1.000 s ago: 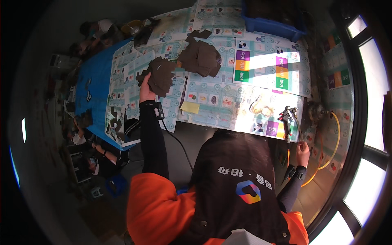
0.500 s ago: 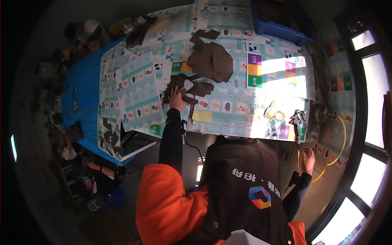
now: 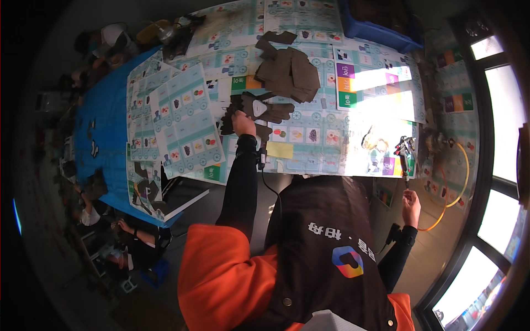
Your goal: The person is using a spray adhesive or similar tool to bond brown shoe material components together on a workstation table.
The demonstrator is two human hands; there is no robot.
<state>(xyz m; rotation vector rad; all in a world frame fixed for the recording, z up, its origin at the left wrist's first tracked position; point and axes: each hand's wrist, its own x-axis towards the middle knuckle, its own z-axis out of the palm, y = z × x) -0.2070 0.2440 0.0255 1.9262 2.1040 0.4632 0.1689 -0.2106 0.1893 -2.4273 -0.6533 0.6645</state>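
Observation:
At the table's near side, my left hand (image 3: 243, 123) rests with curled fingers on the edge of a dark brown glove-shaped piece (image 3: 276, 112). A pale patch (image 3: 259, 108) shows on that piece, and other dark scraps lie around it. My right hand (image 3: 410, 208) is closed around the hose end just below the handle of a spray gun (image 3: 406, 148). The gun hangs upright at the table's right front corner. Its orange-yellow hose (image 3: 445, 203) loops away to the right.
A stack of flat brown pieces (image 3: 290, 74) lies mid-table on printed sheets (image 3: 185, 121). A blue bin (image 3: 381, 38) stands at the far right. A yellow paper (image 3: 280, 150) lies near the front edge. Other people sit left of a blue-covered table (image 3: 105, 127); windows line the right.
My right hand has moved up to the spray gun's hose end and closed there. The fingers of my left hand, spread before, are now curled on the dark piece. The view has shifted slightly.

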